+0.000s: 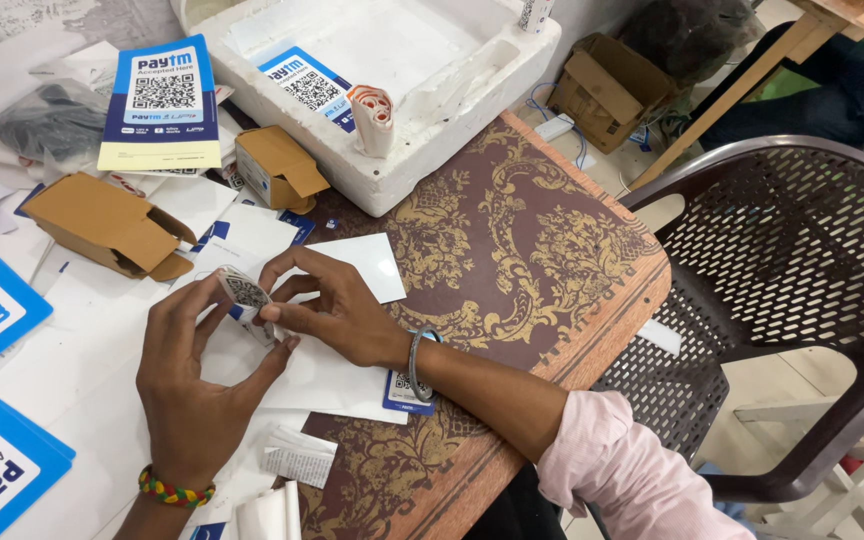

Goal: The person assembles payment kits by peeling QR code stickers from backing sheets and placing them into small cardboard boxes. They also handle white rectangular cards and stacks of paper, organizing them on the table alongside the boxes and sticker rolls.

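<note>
A head-worn camera looks down on two bare hands working over a table [552, 250] covered in a maroon cloth with a gold floral pattern. The left hand [192, 390], with a red, yellow and green beaded band at the wrist, has its thumb and fingers curled up and pinched on a small sticker [243, 290] printed with a square black-and-white code. The right hand [337, 310], with a grey bangle at the wrist and a pink sleeve rolled up the arm, comes in from the right; its fingertips are bent together and touch the same sticker from the other side, so the sticker sits between the two sets of fingers. Whether it is partly peeled from a backing is hard to tell, since the fingers cover its lower edge.

Under the fingers lie white sheets [352, 265] and blue-edged cards. Just beyond the fingertips, further from the person, sit two open brown cardboard boxes [112, 225] and a blue and white printed stand card [159, 100]. Beyond those is a white foam tray [432, 110]. Near the left wrist lies a folded white paper slip [297, 455]. To the right of the right arm stands a dark plastic chair [792, 270] with a mesh seat.
</note>
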